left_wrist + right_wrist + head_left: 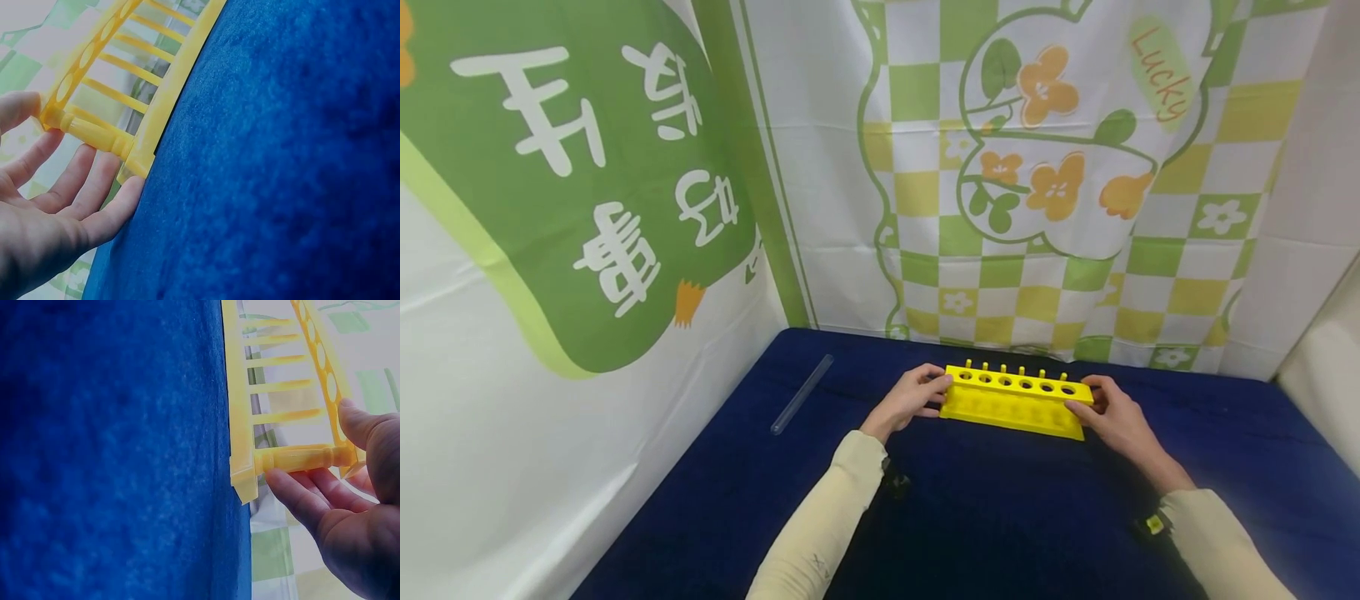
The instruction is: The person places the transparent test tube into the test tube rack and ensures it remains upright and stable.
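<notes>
A yellow plastic test tube rack [1011, 407] stands upright on the dark blue cloth, its top plate pierced by a row of round holes with several pegs behind. My left hand [910, 398] grips its left end. In the left wrist view that thumb [19, 109] lies at the top plate and the fingers reach along the end post [90, 131]. At the other end, my right hand [1122, 425] holds the rack, thumb on the top plate, with fingers behind the right post [297, 457]. No tube sits in the holes.
A clear test tube [802, 394] lies on the blue cloth [992, 517] left of my left hand. Behind the table hangs a green-and-white checked curtain [917, 200]; a white sheet with green print [647, 392] hangs along the left side.
</notes>
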The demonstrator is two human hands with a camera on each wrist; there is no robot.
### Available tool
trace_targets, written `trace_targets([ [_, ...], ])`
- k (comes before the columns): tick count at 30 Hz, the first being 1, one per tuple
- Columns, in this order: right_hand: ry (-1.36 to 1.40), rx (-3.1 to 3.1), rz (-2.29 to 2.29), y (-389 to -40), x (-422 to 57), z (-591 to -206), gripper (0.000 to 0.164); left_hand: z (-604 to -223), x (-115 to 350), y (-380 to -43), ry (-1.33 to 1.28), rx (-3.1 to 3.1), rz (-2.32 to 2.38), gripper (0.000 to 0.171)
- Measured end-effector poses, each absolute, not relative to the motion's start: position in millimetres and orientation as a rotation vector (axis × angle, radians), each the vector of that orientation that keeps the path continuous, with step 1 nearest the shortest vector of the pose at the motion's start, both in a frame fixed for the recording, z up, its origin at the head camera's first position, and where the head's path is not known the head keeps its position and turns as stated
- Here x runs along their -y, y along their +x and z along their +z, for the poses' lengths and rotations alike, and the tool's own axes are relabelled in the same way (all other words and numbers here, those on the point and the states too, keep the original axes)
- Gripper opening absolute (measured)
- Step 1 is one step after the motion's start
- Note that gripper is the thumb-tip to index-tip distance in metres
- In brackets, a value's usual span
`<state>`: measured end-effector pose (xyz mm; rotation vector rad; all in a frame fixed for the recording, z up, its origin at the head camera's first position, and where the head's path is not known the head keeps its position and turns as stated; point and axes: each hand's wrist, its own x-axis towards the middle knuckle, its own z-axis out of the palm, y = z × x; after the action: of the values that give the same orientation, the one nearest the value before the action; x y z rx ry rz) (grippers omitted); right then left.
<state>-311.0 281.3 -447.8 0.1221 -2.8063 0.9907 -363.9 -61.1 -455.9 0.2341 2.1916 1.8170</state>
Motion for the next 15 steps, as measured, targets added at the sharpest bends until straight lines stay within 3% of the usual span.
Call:
trace_targets([
  [15,0.143,2.814,1.000,-311.8,-274.7,-446.5,0.070,-456.4,69.1,-364.5,0.231,-2.186,1.832,0.045],
])
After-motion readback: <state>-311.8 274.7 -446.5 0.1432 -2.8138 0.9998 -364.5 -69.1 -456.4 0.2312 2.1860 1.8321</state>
